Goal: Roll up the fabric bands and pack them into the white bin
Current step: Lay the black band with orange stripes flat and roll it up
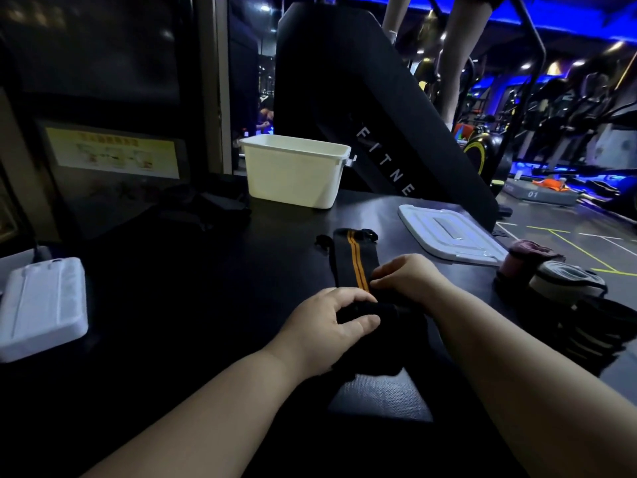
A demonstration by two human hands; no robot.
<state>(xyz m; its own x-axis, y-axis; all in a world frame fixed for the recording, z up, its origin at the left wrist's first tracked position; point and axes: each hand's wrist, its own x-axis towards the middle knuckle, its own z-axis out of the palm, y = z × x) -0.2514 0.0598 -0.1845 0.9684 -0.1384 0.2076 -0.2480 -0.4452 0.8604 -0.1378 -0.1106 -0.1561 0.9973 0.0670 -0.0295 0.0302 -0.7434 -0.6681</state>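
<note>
A black fabric band (355, 263) with two orange stripes was laid flat on the dark table (206, 270), well in front of the white bin (293, 170) and running lengthwise towards it. The band's near end, the end farthest from the bin, was gathered into a dark roll. That roll was gripped by the left hand (327, 322), whose fingers were curled over its top and whose thumb was pressed against its near side. The right hand (410, 277) was set just beside it, on the side towards the bin, with bent fingers closed on the band's right edge where the flat part met the roll.

The bin was stood upright at the table's far edge, with its mouth uncovered; its inside could not be seen. A white lid (451, 232) was laid flat to the right of the bin and nearer the person. Farther right of the bin, beyond the lid, several rolled bands (565, 281) were grouped at the table's edge. A flat white case (41, 305) was placed well to the left of the bin.
</note>
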